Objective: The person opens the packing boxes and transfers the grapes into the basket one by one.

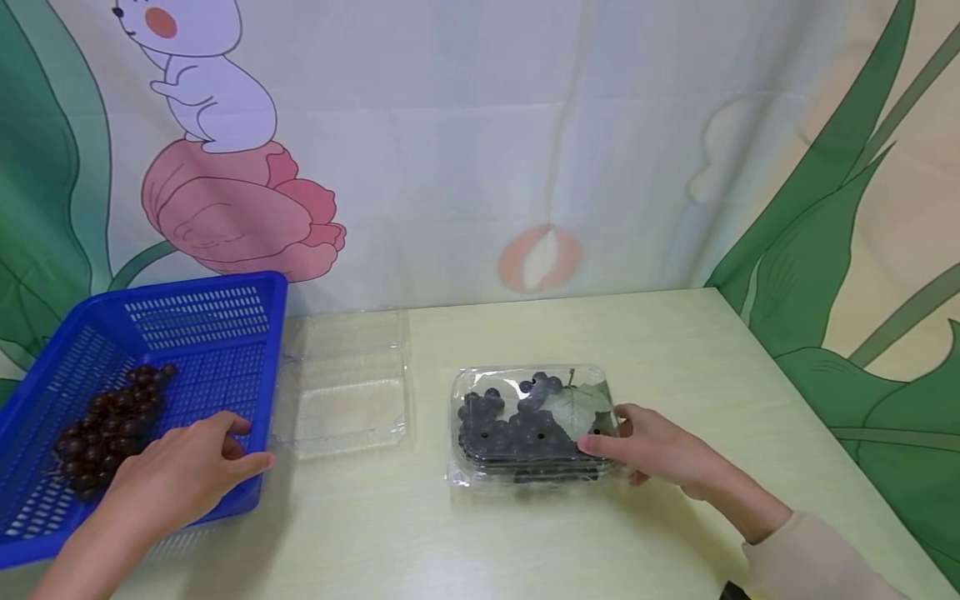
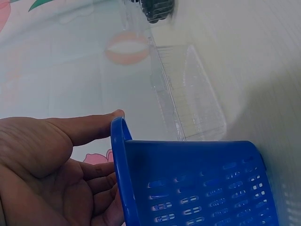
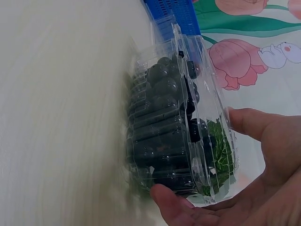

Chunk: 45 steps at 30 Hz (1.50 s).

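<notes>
A clear plastic clamshell box (image 1: 480, 454) of dark grapes and a green leaf sits in the middle of the table, its lid down. My right hand (image 1: 652, 446) grips its right end, thumb on the lid and fingers lower at the side, as the right wrist view shows with the grape box (image 3: 162, 127). My left hand (image 1: 180, 467) is over the right side of a blue plastic basket (image 1: 217, 358). In the left wrist view, its thumb tip is right at the basket's rim (image 2: 123, 174), the other fingers loosely bent. A bunch of brownish-red grapes (image 1: 112, 425) lies in the basket.
Between basket and grape box, an open clear plastic container (image 1: 348, 383) lies on the pale wooden table (image 1: 360, 533). A printed curtain (image 1: 450, 150) with plants and a white animal hangs along the back edge. The table's right edge slants away past my right sleeve (image 1: 817, 558).
</notes>
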Available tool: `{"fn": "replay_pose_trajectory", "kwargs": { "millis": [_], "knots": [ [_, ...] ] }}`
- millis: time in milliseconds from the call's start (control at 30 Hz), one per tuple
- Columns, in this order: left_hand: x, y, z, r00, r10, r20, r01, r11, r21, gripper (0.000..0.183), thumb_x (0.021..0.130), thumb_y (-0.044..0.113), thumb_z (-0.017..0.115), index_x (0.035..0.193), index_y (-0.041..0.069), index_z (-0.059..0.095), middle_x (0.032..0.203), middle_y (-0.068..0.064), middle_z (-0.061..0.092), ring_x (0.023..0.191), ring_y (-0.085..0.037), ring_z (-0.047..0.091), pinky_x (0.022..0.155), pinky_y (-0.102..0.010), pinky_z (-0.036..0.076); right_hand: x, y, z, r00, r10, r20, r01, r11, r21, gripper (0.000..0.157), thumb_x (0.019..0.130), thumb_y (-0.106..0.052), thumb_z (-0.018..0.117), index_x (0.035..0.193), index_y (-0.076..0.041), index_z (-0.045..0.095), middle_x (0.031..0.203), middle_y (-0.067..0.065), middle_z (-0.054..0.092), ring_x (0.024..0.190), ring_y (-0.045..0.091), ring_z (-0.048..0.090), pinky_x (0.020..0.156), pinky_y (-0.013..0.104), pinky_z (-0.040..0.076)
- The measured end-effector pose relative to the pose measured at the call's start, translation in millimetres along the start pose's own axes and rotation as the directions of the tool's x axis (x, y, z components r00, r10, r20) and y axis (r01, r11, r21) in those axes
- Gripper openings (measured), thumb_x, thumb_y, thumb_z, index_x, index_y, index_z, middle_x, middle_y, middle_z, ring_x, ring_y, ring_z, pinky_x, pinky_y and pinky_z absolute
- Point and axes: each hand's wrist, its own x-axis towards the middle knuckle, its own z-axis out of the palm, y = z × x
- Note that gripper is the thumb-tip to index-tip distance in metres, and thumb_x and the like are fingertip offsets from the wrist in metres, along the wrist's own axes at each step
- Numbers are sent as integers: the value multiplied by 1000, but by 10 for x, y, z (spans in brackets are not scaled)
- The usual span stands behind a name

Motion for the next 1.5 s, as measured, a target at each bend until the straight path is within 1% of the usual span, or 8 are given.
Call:
{"fn": "replay_pose_trajectory", "kwargs": {
  "millis": [167, 533, 567, 800, 933, 1100, 1267, 1500],
  "knots": [
    [3, -9, 6, 1000, -5, 4, 5, 1000, -4, 80, 94, 54, 71, 140, -8, 52, 112, -17, 71, 98, -39, 67, 72, -61, 49, -8, -17, 26, 1000, -2, 3, 2, 1000, -17, 106, 92, -52, 74, 154, 16, 20, 138, 27, 52, 98, 25, 60, 74, 40, 58],
    [13, -14, 17, 1000, -14, -2, 14, 1000, -10, 80, 93, 54, 72, 139, -9, 52, 111, -19, 71, 98, -39, 66, 72, -61, 50, -12, -34, 88, 1000, -27, 8, 27, 999, -19, 103, 92, -49, 76, 153, 15, 23, 125, 20, 56, 91, 23, 59, 72, 39, 58],
    [10, -16, 17, 1000, -12, -3, 12, 1000, -11, 80, 93, 54, 72, 139, -9, 52, 112, -19, 71, 98, -39, 66, 72, -61, 50, -11, -37, 95, 1000, -29, 7, 29, 999, -16, 100, 92, -49, 76, 152, 14, 27, 123, 19, 56, 91, 23, 59, 71, 39, 58],
    [-3, -17, 10, 1000, 0, -4, 0, 1000, -13, 80, 94, 54, 71, 140, -8, 51, 112, -18, 71, 98, -39, 67, 72, -61, 50, -22, -59, 155, 999, -41, 12, 41, 999, -7, 100, 92, -48, 76, 152, 15, 27, 123, 19, 55, 93, 24, 59, 72, 39, 58],
    [0, -21, 12, 1000, -6, 0, 6, 1000, -19, 81, 94, 55, 70, 141, -8, 51, 112, -18, 71, 98, -38, 67, 72, -60, 50, -35, -78, 185, 999, -45, 11, 45, 999, 0, 92, 91, -48, 77, 146, 13, 35, 117, 17, 55, 92, 24, 58, 71, 39, 57],
    [-2, -22, 19, 1000, -7, -3, 7, 1000, -27, 82, 94, 56, 70, 141, -8, 50, 114, -19, 70, 99, -40, 66, 72, -60, 50, -50, -95, 216, 999, -35, 4, 35, 999, 2, 91, 90, -50, 78, 145, 12, 38, 114, 16, 56, 88, 25, 59, 70, 37, 57],
    [-10, -28, 26, 1000, 0, -14, 0, 1000, -30, 82, 94, 56, 70, 142, -8, 50, 114, -19, 70, 100, -41, 66, 71, -59, 50, -59, -107, 242, 999, -35, 4, 35, 999, 12, 75, 90, -49, 78, 132, 6, 48, 106, 15, 57, 84, 25, 59, 69, 37, 56],
    [-1, -65, 44, 1000, 2, -25, -3, 1000, -27, 83, 94, 59, 69, 143, -5, 50, 116, -17, 71, 101, -40, 66, 69, -59, 49, -63, -109, 254, 999, -47, 3, 47, 999, 12, 69, 90, -48, 78, 127, 3, 51, 104, 14, 58, 83, 26, 59, 67, 37, 56]
  ]
}}
